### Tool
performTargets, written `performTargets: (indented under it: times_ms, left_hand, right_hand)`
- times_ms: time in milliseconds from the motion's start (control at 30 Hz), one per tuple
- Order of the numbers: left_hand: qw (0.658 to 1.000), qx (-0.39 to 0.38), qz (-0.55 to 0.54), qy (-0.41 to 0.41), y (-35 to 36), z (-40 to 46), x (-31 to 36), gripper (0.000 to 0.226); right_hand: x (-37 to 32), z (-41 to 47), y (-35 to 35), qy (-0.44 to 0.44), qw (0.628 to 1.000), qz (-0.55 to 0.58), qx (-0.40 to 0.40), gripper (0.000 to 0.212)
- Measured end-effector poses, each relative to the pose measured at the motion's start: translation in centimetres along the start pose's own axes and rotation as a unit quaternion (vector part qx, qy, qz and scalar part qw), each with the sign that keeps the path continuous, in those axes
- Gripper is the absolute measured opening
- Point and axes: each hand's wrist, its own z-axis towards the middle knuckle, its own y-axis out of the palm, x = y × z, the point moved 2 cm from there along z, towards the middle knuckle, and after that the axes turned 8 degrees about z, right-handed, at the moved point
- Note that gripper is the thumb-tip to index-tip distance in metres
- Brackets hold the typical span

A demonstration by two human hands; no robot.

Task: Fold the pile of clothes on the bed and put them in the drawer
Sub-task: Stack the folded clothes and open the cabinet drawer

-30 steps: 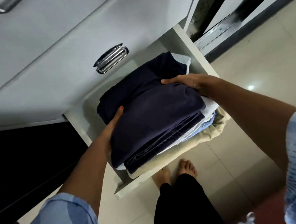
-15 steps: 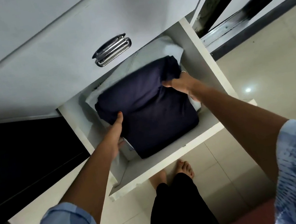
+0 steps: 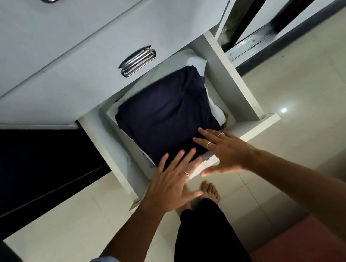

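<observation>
The drawer [image 3: 254, 126] stands pulled out under both hands, and the folded pile of clothes [image 3: 165, 118], dark navy on top, already lies inside it, just beyond the fingertips. The left hand [image 3: 173, 182] and the right hand [image 3: 224, 152] are both spread flat with straight fingers, holding nothing, over the near edge of the pile and the drawer front. If the drawer is pushed now, I think cloth that rises above the rim could catch under the handle [image 3: 138, 62] above, or fingers get pinched; I can read no brand or writing anywhere.
</observation>
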Motion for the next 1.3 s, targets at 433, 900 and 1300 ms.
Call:
performTargets:
  times_ms: [433,900,1300]
  left_hand:
    - [0.981,-0.016,0.181,0.072,1.0,0.3,-2.0,0.1]
    - [0.939,0.05,0.311,-0.135,-6.6,4.3,-13.2,0.112]
    - [0.906,-0.037,-0.128,-0.402,-5.0,1.8,-13.5,0.038]
  right_hand:
    - [0.9,0.6,-0.8,-0.061,0.947,-0.314,-0.03,0.085]
    - [-1.7,6.8,-12.3,0.109,0.945,-0.076,0.298,0.082]
    - [-6.7,9.3,-8.9,0.139,0.822,0.513,0.206,0.09]
